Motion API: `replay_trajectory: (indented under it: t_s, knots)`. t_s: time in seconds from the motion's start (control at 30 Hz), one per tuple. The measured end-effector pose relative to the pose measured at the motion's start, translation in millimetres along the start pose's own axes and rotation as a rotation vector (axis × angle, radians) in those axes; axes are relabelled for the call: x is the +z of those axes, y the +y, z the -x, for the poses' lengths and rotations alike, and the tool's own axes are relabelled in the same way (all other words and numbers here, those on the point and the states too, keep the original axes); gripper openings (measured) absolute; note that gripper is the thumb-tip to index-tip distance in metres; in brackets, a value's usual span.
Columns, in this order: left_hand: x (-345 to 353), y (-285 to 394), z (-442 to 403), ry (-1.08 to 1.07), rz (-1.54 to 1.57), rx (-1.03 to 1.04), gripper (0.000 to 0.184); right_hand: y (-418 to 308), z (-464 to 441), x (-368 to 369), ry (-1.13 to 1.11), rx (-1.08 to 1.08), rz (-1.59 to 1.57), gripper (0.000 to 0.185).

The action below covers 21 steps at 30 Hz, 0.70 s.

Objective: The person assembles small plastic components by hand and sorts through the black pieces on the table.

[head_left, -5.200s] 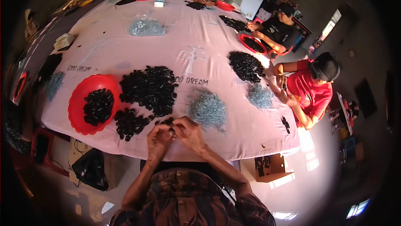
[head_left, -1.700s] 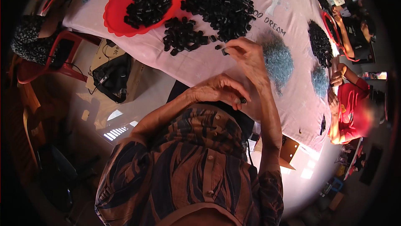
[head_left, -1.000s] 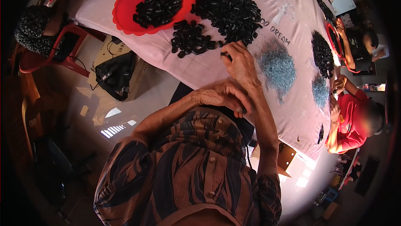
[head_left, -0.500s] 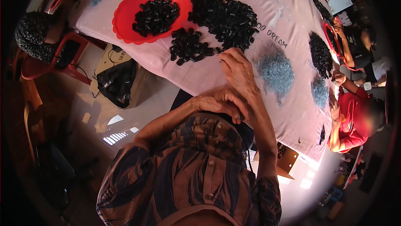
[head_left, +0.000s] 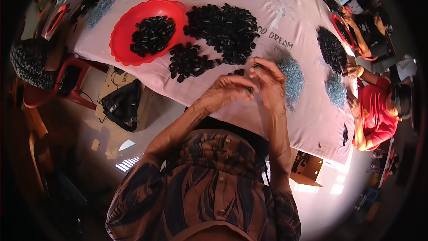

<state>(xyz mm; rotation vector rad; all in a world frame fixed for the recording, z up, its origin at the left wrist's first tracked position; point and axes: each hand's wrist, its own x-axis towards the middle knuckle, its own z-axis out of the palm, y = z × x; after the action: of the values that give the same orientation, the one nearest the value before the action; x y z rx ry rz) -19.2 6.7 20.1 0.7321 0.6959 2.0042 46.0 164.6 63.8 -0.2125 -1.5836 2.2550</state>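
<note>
My left hand (head_left: 226, 92) is closed on a small black piece (head_left: 250, 89) at its fingertips, above the table's near edge. Close beside it on the right, my right hand (head_left: 270, 80) pinches something small and dark, too small to make out fully. A few black pieces (head_left: 236, 72) lie on the cloth just beyond my fingers. Farther off are a small heap of black pieces (head_left: 189, 61) and a larger heap (head_left: 225, 30). A pile of thin silvery-blue bits (head_left: 292, 83) spreads behind and right of my right hand.
A red bowl (head_left: 118, 40) with black pieces stands left on the pink cloth (head_left: 178, 87). A person in red (head_left: 376, 114) works at the right edge, one in black beyond. A red chair (head_left: 67, 78) and a box with a black bag (head_left: 122, 105) are at the left.
My right hand has drawn back from the heaps, and my left hand has risen away from my right wrist, so their fingertips now face each other. The view has shifted slightly.
</note>
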Motion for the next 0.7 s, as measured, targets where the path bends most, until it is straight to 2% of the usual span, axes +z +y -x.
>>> replay_trajectory:
  t_s: [0.03, 0.13, 0.23, 0.6, 0.7]
  knots:
    - [-3.7, -1.3, -2.0, -0.005, 0.0, -0.013, 0.027, 1.9, 0.5, -1.6, 0.013, -0.002, -0.005, 0.023]
    - [-11.2, -2.3, -4.8, 0.264, 0.163, -0.068, 0.023, 7.9, 2.2, -6.8, 0.013, -0.089, -0.108, 0.023]
    - [-12.9, -6.1, -4.8, 0.342, 0.168, -0.051, 0.022, 7.9, 7.5, -9.9, 0.036, -0.127, -0.158, 0.023]
    - [-11.8, -9.9, -1.2, 0.34, 0.07, 0.012, 0.024, 16.9, 15.5, -8.4, 0.048, -0.025, -0.176, 0.022]
    - [-7.0, -9.4, -1.1, 0.369, 0.005, 0.032, 0.021, 19.9, 15.9, -4.4, 0.067, -0.087, -0.038, 0.022]
